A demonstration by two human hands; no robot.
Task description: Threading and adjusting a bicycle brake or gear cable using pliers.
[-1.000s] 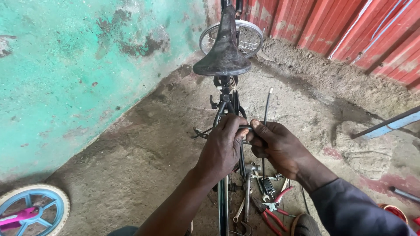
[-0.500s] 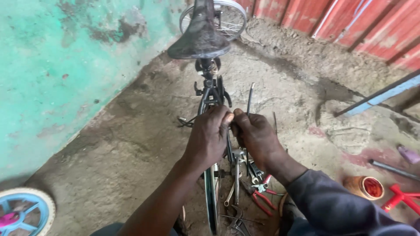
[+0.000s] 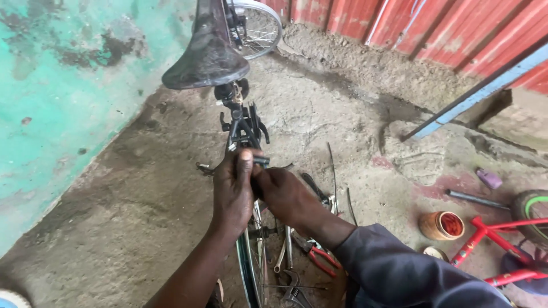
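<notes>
Behind the saddle (image 3: 206, 54), over the rear wheel (image 3: 250, 268), both hands met on one small dark part (image 3: 260, 161) of the bike frame (image 3: 242, 126). Left hand (image 3: 233, 191): fingers curled, thumb (image 3: 245, 165) upright, pressed to the part's near end. Right hand (image 3: 283, 195): fingers clenched, knuckles touching the left hand, tips hidden under it; whether they pinched the part, could not tell. Part sat just beyond the left thumb tip, touching the frame.

Counts. One saddle, black, well beyond the fingers. Two wheels on this bike: rear one below the wrists, front wheel (image 3: 260, 25) beyond the saddle. One thin rod (image 3: 332, 171) just right of the right hand. Below the right wrist, tools on the ground: one pair of red-handled pliers (image 3: 319, 256), at least two wrenches (image 3: 285, 251), exact number unclear in the clutter. Well right of the hands: one open tin (image 3: 440, 225) with red contents, one red frame (image 3: 491, 242), one purple object (image 3: 489, 178), one blue bar (image 3: 474, 91).
</notes>
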